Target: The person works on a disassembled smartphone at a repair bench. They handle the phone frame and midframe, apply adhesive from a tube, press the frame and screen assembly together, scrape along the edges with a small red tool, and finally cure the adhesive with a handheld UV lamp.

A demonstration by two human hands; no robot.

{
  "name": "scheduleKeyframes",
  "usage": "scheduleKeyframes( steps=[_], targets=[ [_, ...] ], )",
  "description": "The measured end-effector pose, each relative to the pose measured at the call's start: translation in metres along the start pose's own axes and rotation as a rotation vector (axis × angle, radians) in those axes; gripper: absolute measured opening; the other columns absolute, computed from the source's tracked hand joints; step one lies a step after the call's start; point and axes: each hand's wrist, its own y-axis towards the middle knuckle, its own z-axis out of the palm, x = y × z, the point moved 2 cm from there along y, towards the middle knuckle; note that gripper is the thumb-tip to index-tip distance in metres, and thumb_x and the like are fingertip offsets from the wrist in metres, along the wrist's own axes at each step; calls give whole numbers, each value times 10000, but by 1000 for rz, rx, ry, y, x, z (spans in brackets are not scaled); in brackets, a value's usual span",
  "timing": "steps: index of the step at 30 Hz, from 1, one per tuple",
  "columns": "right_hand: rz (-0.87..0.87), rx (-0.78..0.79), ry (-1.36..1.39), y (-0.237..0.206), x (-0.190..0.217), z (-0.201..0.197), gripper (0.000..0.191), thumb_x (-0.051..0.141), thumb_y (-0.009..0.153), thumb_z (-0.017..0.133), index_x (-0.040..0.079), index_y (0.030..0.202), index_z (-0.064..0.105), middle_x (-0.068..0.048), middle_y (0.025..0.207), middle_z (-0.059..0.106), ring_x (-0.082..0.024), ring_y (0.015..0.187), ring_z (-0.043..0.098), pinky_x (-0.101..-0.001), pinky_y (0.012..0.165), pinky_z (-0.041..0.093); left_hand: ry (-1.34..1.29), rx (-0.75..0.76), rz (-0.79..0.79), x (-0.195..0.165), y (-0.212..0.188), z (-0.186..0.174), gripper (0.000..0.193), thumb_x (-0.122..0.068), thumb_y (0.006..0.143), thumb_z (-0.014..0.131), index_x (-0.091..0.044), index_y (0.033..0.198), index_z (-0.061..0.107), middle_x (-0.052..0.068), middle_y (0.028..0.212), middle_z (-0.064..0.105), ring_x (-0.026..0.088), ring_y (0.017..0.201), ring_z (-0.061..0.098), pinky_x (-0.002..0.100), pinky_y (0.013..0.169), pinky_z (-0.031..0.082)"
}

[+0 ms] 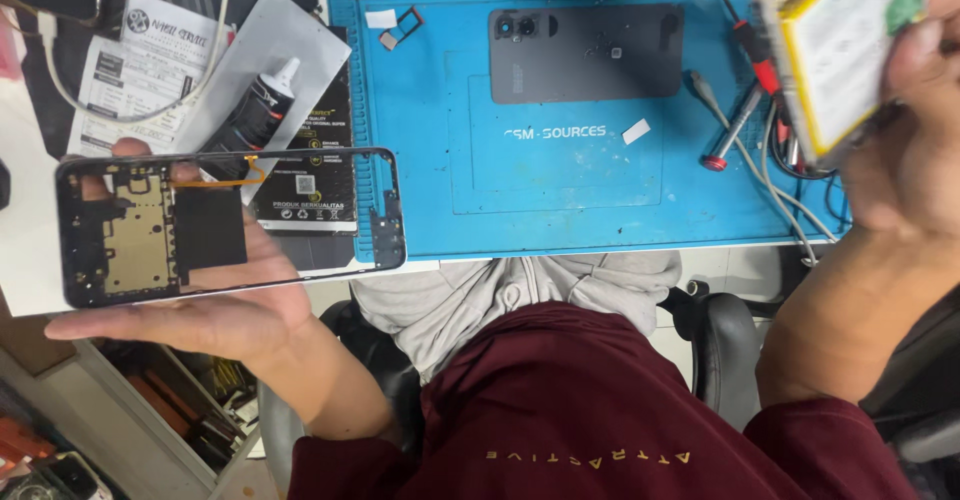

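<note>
The left hand (215, 295) is cradling a phone frame (230, 225) (insides exposed) while the right hand (905, 150) is gripping a battery (845, 50).

Single head-worn view, looking steeply down and close: blue rubber work mat (560, 190) up top, wearer's maroon-shirted torso (600, 410) at bottom, hands at both frame edges.

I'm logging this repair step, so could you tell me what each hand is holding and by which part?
The left hand cradles an opened phone frame from underneath, on palm and fingers. The right hand grips a yellow-edged battery by its lower right edge.
</note>
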Motion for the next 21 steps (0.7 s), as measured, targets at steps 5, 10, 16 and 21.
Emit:
scheduleKeyframes(
  steps=[5, 10, 16, 21],
  targets=[
    [213, 91, -344, 5, -16, 50, 182, 39, 1041, 698, -15, 1212, 667, -109, 984, 708, -154, 823, 687, -310, 720, 574, 84, 80, -49, 10, -1, 10, 808, -727, 1050, 389, -241, 1668, 206, 143, 1445, 521, 242, 1175, 632, 410, 1087, 532],
    [134, 545, -530, 2, -33, 106, 191, 91, 1026, 685, -2, 1193, 686, -73, 981, 743, -108, 833, 644, -244, 694, 531, -73, 108, -87, 26, -4, 24, 788, -724, 1040, 381, -250, 1644, 205, 158, 1427, 531, 254, 1162, 632, 428, 1056, 550],
    [430, 502, -570, 1, -30, 119, 244, 155, 919, 704, 31, 1130, 700, -50, 903, 771, -105, 533, 605, -283, 466, 496, -145, 123, -135, 47, -17, 45, 771, -697, 1036, 382, -197, 1613, 273, 181, 1414, 523, 275, 1168, 619, 492, 1066, 570],
    [145, 468, -749, -4, -16, 119, 213, 153, 914, 749, 33, 1090, 761, -93, 835, 724, -188, 662, 648, -347, 589, 508, -22, 160, -149, 58, -30, 64, 787, -703, 1047, 405, -201, 1645, 299, 172, 1443, 519, 280, 1218, 600, 487, 1080, 542]
  ],
)
